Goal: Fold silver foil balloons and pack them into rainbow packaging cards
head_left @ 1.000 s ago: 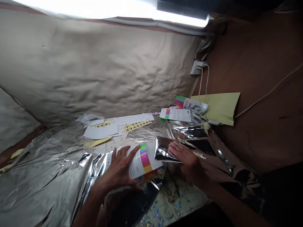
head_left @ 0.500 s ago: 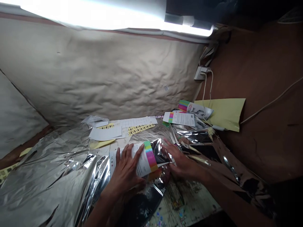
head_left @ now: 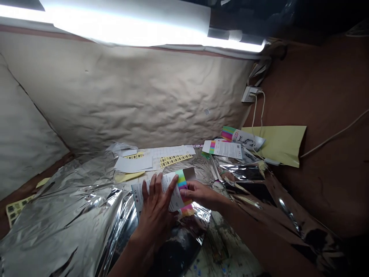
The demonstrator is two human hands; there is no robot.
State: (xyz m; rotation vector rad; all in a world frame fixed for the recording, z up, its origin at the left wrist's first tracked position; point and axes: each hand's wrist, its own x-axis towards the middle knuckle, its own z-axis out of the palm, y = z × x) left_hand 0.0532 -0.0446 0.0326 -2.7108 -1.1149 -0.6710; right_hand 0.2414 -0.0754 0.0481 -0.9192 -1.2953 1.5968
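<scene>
Your left hand lies flat, fingers spread, on the white card with the rainbow stripe, pinning it to the desk; your right hand pinches the card's striped end together with a folded piece of foil. The card sits at the near edge of the big foil sheet. The foil looks slick, so I judge the card could skate sideways if your left palm eases off, and the thin fold could crease or tear under a hard pinch. Counting: one card under your hands, two more striped packs beyond it to the right, one yellow sheet past those, several label sheets behind the card.
</scene>
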